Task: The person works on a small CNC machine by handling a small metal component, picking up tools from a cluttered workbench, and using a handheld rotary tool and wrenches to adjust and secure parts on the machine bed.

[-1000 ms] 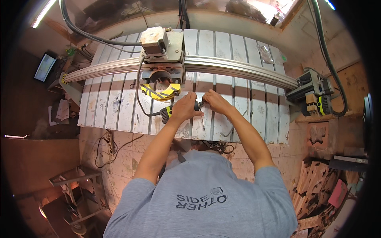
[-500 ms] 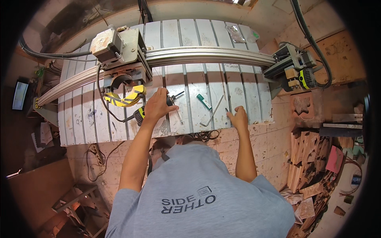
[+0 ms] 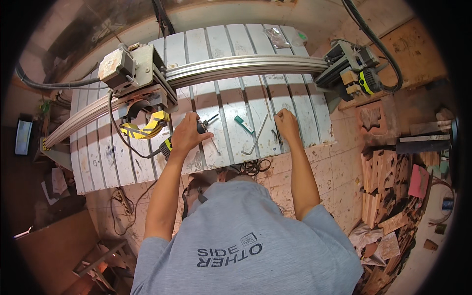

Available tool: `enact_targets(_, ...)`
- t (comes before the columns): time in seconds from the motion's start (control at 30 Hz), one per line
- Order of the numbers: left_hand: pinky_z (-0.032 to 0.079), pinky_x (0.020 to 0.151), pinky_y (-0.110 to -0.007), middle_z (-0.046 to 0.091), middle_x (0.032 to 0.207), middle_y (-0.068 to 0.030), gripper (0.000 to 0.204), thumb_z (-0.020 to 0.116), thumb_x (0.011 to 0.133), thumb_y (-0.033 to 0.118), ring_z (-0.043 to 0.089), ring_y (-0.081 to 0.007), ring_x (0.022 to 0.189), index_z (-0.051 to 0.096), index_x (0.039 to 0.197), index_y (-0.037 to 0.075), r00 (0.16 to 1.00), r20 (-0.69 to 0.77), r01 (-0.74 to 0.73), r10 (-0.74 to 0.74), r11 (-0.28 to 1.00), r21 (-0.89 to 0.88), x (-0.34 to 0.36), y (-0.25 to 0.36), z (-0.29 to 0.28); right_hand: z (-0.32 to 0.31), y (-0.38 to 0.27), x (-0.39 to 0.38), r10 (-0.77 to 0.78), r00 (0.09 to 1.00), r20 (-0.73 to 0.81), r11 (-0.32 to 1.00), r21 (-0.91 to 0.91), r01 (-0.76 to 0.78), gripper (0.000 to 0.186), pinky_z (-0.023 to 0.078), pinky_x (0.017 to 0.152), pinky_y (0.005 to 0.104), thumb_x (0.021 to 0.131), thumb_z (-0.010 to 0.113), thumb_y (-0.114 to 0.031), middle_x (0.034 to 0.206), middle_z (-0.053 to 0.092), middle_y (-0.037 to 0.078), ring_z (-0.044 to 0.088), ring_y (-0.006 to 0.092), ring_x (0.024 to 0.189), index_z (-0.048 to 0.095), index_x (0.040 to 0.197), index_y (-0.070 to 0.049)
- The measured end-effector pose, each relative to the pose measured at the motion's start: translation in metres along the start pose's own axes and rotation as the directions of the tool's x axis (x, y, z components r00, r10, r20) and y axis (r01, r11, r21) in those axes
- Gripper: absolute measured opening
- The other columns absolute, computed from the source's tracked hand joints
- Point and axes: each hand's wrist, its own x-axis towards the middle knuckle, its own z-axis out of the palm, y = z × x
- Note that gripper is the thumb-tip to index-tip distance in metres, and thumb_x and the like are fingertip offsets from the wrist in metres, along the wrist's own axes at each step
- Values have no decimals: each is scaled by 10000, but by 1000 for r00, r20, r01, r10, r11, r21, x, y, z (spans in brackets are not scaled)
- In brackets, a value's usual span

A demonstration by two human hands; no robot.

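Observation:
My left hand (image 3: 186, 133) is closed around a black and yellow-green router motor (image 3: 167, 146) lying on the slotted table. Its dark collet end (image 3: 202, 126) pokes out past my fingers, with a thin router bit (image 3: 212, 118) pointing to the right. My right hand (image 3: 288, 125) is over the table's right part, thumb and fingertips pinched together; whatever they hold, if anything, is too small to make out. Left of it rest an L-shaped hex key (image 3: 256, 136) and a small green-capped case (image 3: 244, 124). A small dark piece (image 3: 274, 136) lies just below the right fingertips.
A metal gantry beam (image 3: 246, 64) spans the table (image 3: 132, 169). On its left sits a carriage with a motor (image 3: 117, 68) and a yellow-striped clamp ring (image 3: 145, 127); a second router (image 3: 366, 81) hangs at the right end. Wood offcuts (image 3: 378, 182) are piled at right.
My right hand has moved up and away from me, its fingers drawing together above the small dark piece. My left hand keeps its hold on the router motor. The whole view has shifted slightly.

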Motion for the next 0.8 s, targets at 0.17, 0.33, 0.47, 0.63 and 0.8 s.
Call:
enact_targets(0.17, 520, 823, -421, 600, 1078, -131, 703, 875, 654, 463, 618, -340, 1014, 516, 1104, 59, 1000, 1, 8, -8, 1000, 28, 1, 2, -2, 14, -2, 34, 175, 982, 71, 970, -186, -159, 258, 542, 817, 489, 797, 675, -195, 948, 692, 280, 675, 442, 907, 674, 879, 50)
enact_targets(0.33, 511, 828, -428, 594, 1054, -137, 692, 867, 660, 467, 612, -346, 1018, 512, 1086, 53, 1000, 7, 7, -7, 1000, 11, -2, -2, 2, 4, -22, 24, 180, 978, 103, 953, -266, -147, 305, 549, 858, 483, 765, 669, -199, 983, 684, 324, 673, 468, 942, 695, 878, 83)
enact_targets(0.47, 488, 815, -428, 592, 1036, -139, 694, 876, 650, 465, 606, -349, 1005, 525, 1101, 70, 999, -29, -40, 40, 999, 9, 0, -7, 6, 3, 0, -1, 182, 979, 93, 959, -236, -156, 326, 541, 807, 501, 763, 632, -237, 908, 684, 323, 677, 458, 915, 691, 854, 70)
enact_targets(0.63, 519, 785, -420, 578, 1028, -117, 686, 861, 653, 473, 618, -322, 986, 500, 1067, 62, 995, -64, -69, 72, 997, 44, -2, -7, 6, -15, -2, -48, 181, 979, -94, 983, 4, -182, 247, 552, 726, 436, 764, 678, -198, 708, 672, 210, 674, 342, 688, 626, 758, 43)
enact_targets(0.8, 518, 787, -424, 573, 1012, -122, 684, 865, 650, 471, 616, -326, 982, 503, 1058, 58, 999, -23, -37, 38, 999, 36, -1, -4, 4, -19, 21, -73, 292, 939, -181, 830, 535, -155, 136, 551, 658, 364, 848, 662, -104, 741, 662, 94, 628, 184, 649, 607, 822, 18)
